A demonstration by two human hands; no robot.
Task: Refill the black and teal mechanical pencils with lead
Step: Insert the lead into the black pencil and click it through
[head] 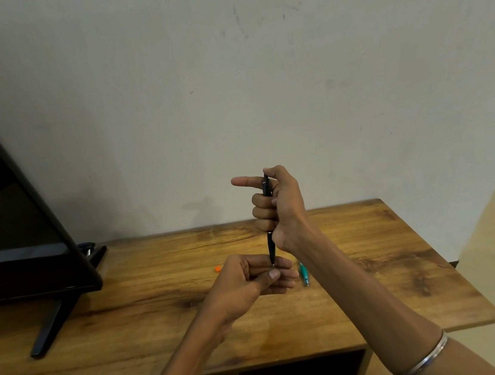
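Two hands are working: your right hand (277, 208) is gripping the black pencil (268, 216) upright above the surface (161, 307); your left hand (251, 277) is pinching its tip. The teal pencil (303, 274) is lying alongside. Keep feeding straight.

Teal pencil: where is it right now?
In the head view the teal mechanical pencil lies on the wooden table, just right of the left hand and partly hidden behind the right forearm.
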